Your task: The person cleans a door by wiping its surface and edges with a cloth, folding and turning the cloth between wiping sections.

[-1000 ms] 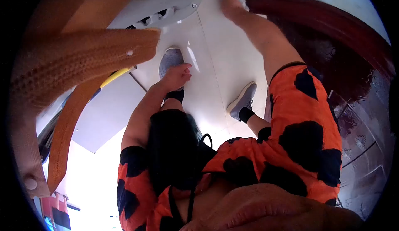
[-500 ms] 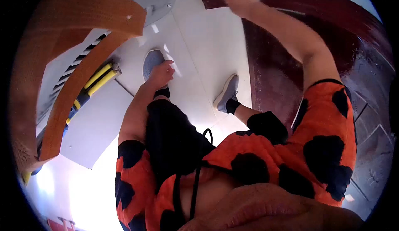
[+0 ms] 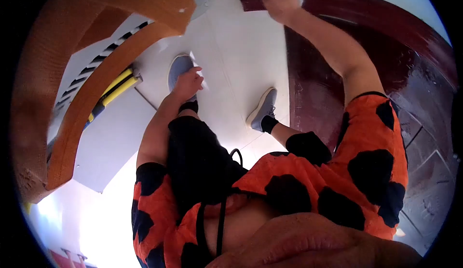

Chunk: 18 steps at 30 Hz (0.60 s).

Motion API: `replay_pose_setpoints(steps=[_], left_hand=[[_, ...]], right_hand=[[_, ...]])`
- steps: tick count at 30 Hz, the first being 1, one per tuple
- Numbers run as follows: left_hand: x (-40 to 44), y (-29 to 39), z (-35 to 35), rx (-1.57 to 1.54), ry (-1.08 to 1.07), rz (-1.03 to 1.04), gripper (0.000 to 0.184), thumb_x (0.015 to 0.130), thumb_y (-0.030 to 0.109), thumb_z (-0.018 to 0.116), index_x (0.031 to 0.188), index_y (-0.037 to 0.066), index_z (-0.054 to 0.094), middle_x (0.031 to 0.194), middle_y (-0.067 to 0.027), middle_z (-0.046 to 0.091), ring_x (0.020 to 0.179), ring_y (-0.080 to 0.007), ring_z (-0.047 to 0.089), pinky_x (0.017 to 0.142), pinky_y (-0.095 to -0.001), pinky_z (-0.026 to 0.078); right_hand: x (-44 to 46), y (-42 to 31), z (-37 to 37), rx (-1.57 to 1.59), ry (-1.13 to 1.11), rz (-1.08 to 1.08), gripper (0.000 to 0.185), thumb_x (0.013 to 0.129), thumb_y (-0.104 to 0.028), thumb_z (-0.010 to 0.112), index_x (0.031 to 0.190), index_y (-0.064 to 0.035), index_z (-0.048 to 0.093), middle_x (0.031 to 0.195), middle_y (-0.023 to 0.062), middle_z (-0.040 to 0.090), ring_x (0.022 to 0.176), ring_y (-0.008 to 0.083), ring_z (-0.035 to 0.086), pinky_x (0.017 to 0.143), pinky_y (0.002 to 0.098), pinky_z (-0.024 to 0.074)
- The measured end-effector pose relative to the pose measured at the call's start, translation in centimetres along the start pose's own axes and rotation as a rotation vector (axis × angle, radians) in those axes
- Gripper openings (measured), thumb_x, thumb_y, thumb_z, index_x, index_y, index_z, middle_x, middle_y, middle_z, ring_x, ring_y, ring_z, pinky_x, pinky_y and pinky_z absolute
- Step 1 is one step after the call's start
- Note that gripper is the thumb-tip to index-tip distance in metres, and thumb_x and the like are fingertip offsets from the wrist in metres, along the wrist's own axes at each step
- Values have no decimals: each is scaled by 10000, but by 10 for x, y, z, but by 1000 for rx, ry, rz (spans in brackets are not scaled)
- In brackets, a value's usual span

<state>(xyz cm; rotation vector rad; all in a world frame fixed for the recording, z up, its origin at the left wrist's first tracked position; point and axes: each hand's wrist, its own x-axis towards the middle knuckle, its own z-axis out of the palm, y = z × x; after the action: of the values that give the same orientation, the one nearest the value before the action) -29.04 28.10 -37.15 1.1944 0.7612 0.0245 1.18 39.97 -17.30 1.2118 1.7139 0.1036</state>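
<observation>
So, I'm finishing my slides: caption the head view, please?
Right hand at a dark red edge, left hand hanging loosely above a grey shoe.

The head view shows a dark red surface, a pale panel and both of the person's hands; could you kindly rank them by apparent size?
1. Dark red surface
2. Pale panel
3. Left hand and right hand: close in apparent size, so left unranked.
</observation>
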Motion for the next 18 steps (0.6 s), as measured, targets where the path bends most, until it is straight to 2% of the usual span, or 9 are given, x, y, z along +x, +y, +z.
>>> replay_pose_setpoints(steps=[2,5,8,10,12,13,15,16,18], left_hand=[[-5,12,-3,32,19,2,326,847,123,515,1149,4,481,760,-89,607,609,-158,620,578,-282,506],[-5,18,-3,68,-16,11,313,844,106,507,1139,3,488,769,-123,640,641,-183,654,622,-299,511],[-9,25,-3,-17,-49,-11,292,867,134,490,1126,-1,475,794,-103,610,682,-184,642,627,-308,515],[-12,34,-4,35,-57,-10,291,870,126,482,1131,-2,475,794,-105,608,683,-185,642,631,-308,517],[-10,34,-5,87,-67,3,290,873,118,473,1136,-3,474,794,-108,607,684,-187,642,635,-308,520],[-9,34,-4,103,-75,-8,293,875,118,468,1142,-1,471,797,-109,606,685,-188,642,638,-309,519],[-7,33,-1,117,-84,-19,295,877,118,463,1149,2,468,800,-111,606,686,-189,643,641,-310,519],[-6,37,-1,135,-88,-56,300,878,119,463,1156,6,461,807,-110,602,694,-186,641,645,-309,518],[-8,34,2,159,-101,-101,305,880,120,463,1164,9,453,813,-109,598,703,-184,639,649,-308,518]], right_hand=[[16,-15,3,51,11,17,195,800,-185,507,903,-125,662,990,7,616,1009,175,504,811,344,363],[35,-26,13,403,-105,175,195,794,-186,516,910,-127,662,973,20,624,1034,177,483,818,342,347],[68,-40,66,4,-17,-119,188,753,-174,573,901,-120,675,942,36,637,1009,203,479,811,372,321],[79,-53,95,49,50,-98,192,728,-173,597,889,-113,684,938,32,638,992,201,477,795,376,307],[67,-58,82,-116,-4,-152,175,767,-167,527,855,-123,672,932,35,618,971,232,512,810,384,390],[63,-58,86,-115,-4,-145,175,767,-167,527,855,-123,672,932,35,618,971,232,512,810,384,390],[57,-62,98,-108,-49,-246,224,715,-189,620,906,-93,689,949,20,638,1013,223,464,790,398,320],[55,-59,90,-106,-47,-242,224,715,-189,620,906,-93,689,949,20,638,1013,223,464,790,398,320],[53,-60,76,-74,-93,-185,224,781,-184,515,938,-110,656,989,40,599,1025,236,467,815,390,345]])
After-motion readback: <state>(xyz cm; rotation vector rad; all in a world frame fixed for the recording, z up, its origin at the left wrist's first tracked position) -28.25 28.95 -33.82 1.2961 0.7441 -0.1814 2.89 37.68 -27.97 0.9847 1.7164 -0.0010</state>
